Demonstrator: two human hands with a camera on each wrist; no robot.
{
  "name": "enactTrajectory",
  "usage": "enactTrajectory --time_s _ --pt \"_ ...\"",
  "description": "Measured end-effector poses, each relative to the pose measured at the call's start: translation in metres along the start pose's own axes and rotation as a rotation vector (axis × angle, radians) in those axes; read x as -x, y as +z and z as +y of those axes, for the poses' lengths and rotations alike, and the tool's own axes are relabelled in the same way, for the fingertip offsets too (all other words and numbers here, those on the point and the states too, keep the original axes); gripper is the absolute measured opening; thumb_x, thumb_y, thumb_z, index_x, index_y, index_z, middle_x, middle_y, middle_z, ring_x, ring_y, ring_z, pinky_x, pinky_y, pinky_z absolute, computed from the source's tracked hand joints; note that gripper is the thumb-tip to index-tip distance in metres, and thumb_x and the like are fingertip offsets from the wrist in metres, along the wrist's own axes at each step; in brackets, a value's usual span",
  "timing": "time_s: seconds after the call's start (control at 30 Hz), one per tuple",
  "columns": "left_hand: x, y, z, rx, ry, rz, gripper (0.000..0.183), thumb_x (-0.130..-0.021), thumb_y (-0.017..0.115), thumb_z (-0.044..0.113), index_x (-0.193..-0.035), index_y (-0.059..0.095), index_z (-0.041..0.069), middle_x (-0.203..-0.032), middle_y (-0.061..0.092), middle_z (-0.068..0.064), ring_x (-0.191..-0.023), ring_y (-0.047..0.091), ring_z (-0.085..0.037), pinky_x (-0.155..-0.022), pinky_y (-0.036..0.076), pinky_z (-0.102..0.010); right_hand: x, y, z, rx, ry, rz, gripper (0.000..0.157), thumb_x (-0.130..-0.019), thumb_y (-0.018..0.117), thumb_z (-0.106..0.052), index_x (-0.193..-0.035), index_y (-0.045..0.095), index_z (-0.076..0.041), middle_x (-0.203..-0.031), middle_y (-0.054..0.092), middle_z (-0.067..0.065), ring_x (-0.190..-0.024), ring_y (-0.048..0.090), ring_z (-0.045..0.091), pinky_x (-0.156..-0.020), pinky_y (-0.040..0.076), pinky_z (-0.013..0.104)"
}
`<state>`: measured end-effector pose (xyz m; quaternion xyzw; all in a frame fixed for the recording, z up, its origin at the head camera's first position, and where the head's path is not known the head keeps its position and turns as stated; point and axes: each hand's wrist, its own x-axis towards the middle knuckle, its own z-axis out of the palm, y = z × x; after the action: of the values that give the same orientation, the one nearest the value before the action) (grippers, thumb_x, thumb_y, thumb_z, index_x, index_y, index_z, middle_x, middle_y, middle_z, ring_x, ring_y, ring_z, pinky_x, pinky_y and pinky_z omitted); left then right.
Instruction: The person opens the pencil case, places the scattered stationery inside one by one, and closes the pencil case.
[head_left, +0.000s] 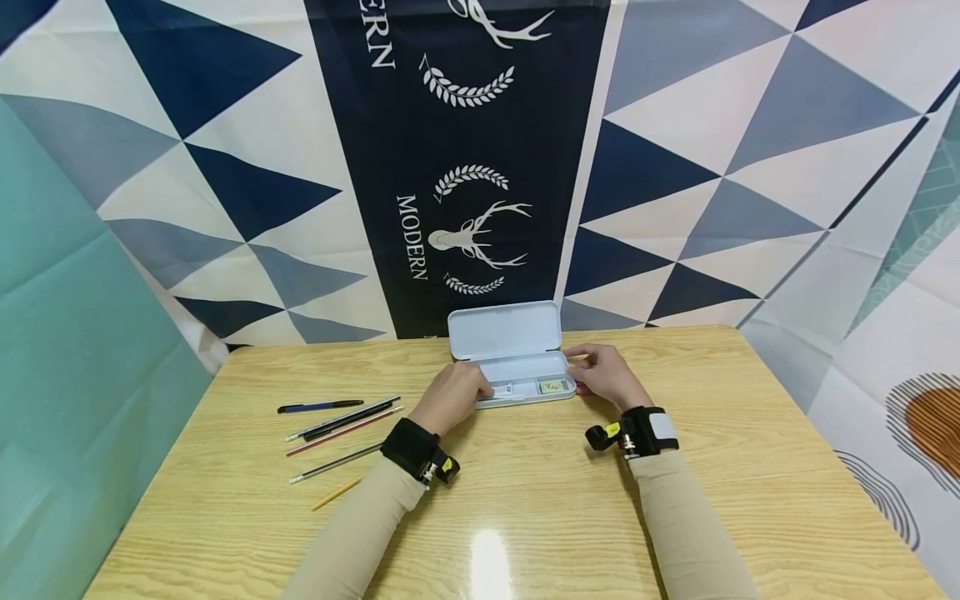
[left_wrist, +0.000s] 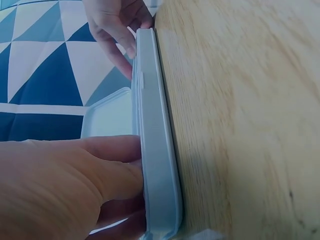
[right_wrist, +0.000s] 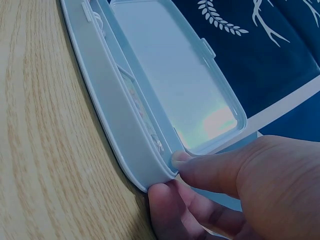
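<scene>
Pale blue pencil case, hard plastic, satin sheen: long box w/ rounded corners, thin lip round the rim. Sits at back of bench, approx. mid-width, just in front of the hanging cloth. Lid open, tipped back, shallow tray shape; glossy inside, bright reflection near one corner in R wrist view. Small raised tab on lid edge.

My R hand pinches the R end of the case: thumb over the rim, fingertips on the outer wall. My L hand is at the L part, fingers over the front wall & down inside; can't tell if they grip anything, wall hides the tips. Hands well apart, box between.

Inside: small block w/ yellowish printed label at R end, text too small to read; white piece w/ small dark mark nearer L hand, also illegible.

L side of bench, lying loose, approx. parallel: blue pen w/ black ends, silvery pencil, black pencil, red pencil, grey pencil w/ white end, short yellow pencil, partly behind my sleeve.

Bench: light wood grain, semi-gloss. Cloth: navy, grey-blue & white triangles, some creases; dark centre panel w/ white stag head, leaf sprigs, "MODERN" running sideways; 2nd copy above, only "ERN" visible.
</scene>
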<state>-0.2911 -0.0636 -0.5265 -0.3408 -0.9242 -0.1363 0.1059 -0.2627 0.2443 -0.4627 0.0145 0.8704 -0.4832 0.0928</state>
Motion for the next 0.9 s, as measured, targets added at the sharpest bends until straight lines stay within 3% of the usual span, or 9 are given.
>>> enactTrajectory --time_s 0.13,0.2,0.4,0.43,0.47,0.57,0.67,0.7,0.9 --pt "0.002 -0.009 0.01 0.048 0.007 0.02 0.046 -0.092 0.065 -0.016 -0.079 0.086 0.023 -0.083 0.074 0.004 -0.077 0.052 -0.008 -0.071 0.048 -0.027 0.0 0.001 0.001 -0.003 0.002 -0.001 0.042 -0.112 0.065 -0.007 -0.153 0.065 0.001 -0.116 0.075 0.023 -0.079 0.069 0.012 -0.068 0.06 0.02" --pt "0.004 -0.019 0.017 0.035 0.009 0.017 0.044 -0.093 0.066 -0.015 -0.081 0.087 0.021 -0.082 0.075 0.002 -0.077 0.053 -0.009 -0.07 0.047 -0.027 0.0 0.001 0.001 -0.004 0.0 -0.001 0.042 -0.112 0.065 -0.006 -0.153 0.065 0.002 -0.116 0.075 0.023 -0.078 0.068 0.012 -0.068 0.06 0.02" --pt "-0.001 0.009 -0.002 0.044 -0.007 0.016 0.039 -0.099 0.071 -0.007 -0.092 0.093 0.024 -0.091 0.083 0.003 -0.083 0.067 -0.007 -0.075 0.056 -0.028 0.0 0.001 0.002 -0.002 -0.003 0.002 0.042 -0.111 0.065 -0.006 -0.153 0.065 0.002 -0.115 0.076 0.023 -0.078 0.069 0.012 -0.068 0.06 0.02" --pt "-0.001 0.01 -0.002 0.038 -0.001 0.025 0.037 -0.099 0.073 -0.006 -0.093 0.093 0.025 -0.092 0.084 0.002 -0.084 0.069 -0.008 -0.075 0.058 -0.028 0.0 0.001 0.001 -0.002 -0.003 0.002 0.042 -0.111 0.065 -0.006 -0.153 0.065 0.002 -0.115 0.076 0.023 -0.078 0.069 0.012 -0.068 0.06 0.02" --pt "0.002 0.001 0.004 0.014 0.005 0.033 0.034 -0.1 0.074 -0.005 -0.097 0.093 0.023 -0.095 0.085 0.0 -0.086 0.073 -0.009 -0.077 0.06 -0.029 0.0 0.001 0.001 -0.002 -0.002 0.002 0.042 -0.112 0.065 -0.006 -0.153 0.065 0.002 -0.115 0.076 0.023 -0.078 0.069 0.012 -0.068 0.06 0.02" --pt "0.002 0.001 0.003 0.011 0.007 0.042 0.033 -0.099 0.076 -0.005 -0.097 0.093 0.022 -0.095 0.086 -0.001 -0.087 0.075 -0.01 -0.077 0.061 -0.03 0.0 0.001 0.001 -0.003 -0.004 0.002 0.042 -0.112 0.065 -0.006 -0.153 0.065 0.002 -0.115 0.076 0.023 -0.078 0.069 0.012 -0.067 0.06 0.02" --pt "0.002 0.001 0.002 0.003 0.007 0.045 0.034 -0.099 0.075 -0.005 -0.095 0.093 0.023 -0.092 0.084 0.001 -0.085 0.072 -0.008 -0.075 0.059 -0.029 -0.001 0.001 0.001 -0.003 -0.008 0.002 0.042 -0.112 0.065 -0.006 -0.153 0.065 0.002 -0.115 0.076 0.023 -0.078 0.069 0.011 -0.067 0.059 0.02" --pt "-0.001 0.011 -0.005 0.017 0.002 0.042 0.037 -0.1 0.074 -0.005 -0.094 0.093 0.026 -0.091 0.083 0.003 -0.083 0.069 -0.006 -0.074 0.057 -0.027 -0.001 0.001 0.001 -0.003 -0.009 0.002 0.042 -0.112 0.065 -0.006 -0.153 0.065 0.002 -0.116 0.076 0.023 -0.077 0.069 0.011 -0.067 0.059 0.019" --pt "0.0 0.011 -0.005 -0.049 0.006 0.051 0.037 -0.099 0.075 -0.003 -0.092 0.093 0.029 -0.086 0.079 0.008 -0.08 0.063 -0.001 -0.07 0.053 -0.021 -0.001 0.001 0.001 -0.001 -0.008 0.001 0.043 -0.112 0.065 -0.007 -0.154 0.065 0.001 -0.114 0.075 0.022 -0.076 0.068 0.011 -0.067 0.059 0.019"
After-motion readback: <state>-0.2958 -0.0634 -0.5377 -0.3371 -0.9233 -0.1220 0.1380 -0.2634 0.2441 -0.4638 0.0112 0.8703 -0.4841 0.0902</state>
